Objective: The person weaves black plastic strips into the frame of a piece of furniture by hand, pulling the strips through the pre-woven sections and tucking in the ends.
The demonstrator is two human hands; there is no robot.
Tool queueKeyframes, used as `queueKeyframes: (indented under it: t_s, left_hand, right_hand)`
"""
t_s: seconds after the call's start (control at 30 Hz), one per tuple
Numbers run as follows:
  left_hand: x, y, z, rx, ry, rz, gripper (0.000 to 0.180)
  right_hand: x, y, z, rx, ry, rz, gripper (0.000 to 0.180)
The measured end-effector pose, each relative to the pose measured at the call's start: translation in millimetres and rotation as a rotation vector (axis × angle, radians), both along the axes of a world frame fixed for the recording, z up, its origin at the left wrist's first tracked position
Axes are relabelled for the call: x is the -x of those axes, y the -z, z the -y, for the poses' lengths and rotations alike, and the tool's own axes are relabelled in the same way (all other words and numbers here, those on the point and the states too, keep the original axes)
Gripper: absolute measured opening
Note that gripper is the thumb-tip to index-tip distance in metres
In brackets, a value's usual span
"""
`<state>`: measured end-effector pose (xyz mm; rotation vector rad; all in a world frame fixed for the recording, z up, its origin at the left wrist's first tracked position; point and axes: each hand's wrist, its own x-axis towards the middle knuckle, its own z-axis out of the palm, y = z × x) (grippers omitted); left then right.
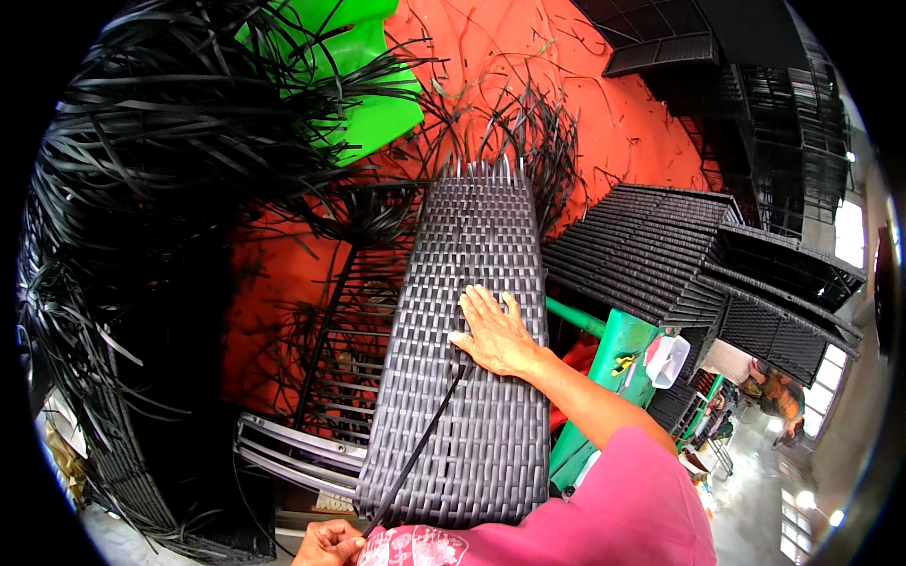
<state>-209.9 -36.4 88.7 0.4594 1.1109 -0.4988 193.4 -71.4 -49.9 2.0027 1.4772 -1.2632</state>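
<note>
Red surface gives partly open room past the far edge of the woven panel, which stretches along the centre. Slatted frame adjoins its left edge. Hands apart: right hand flat on panel, fingers extended; left hand, low, closed on a black strip.

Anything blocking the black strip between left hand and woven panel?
Nothing visible: the black strip runs uncovered from the left hand up over the woven panel to just below the right hand, which lies flat there.
</note>
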Motion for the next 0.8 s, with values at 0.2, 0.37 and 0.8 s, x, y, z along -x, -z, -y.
queueKeyframes:
  t_s: [0.2, 0.37, 0.8]
  left_hand:
    - [43, -24, 30, -0.096, -0.059, 0.042, 0.007]
    - [74, -43, 57, -0.092, -0.079, -0.059, 0.005]
    - [160, -39, 124, -0.277, 0.172, -0.398, 0.022]
  right_hand:
    - [-2, 1, 0, -0.014, -0.005, -0.008, 0.073]
    - [0, 0, -2, -0.021, -0.01, -0.004, 0.073]
    - [-1, 9, 1, -0.073, 0.045, -0.019, 0.073]
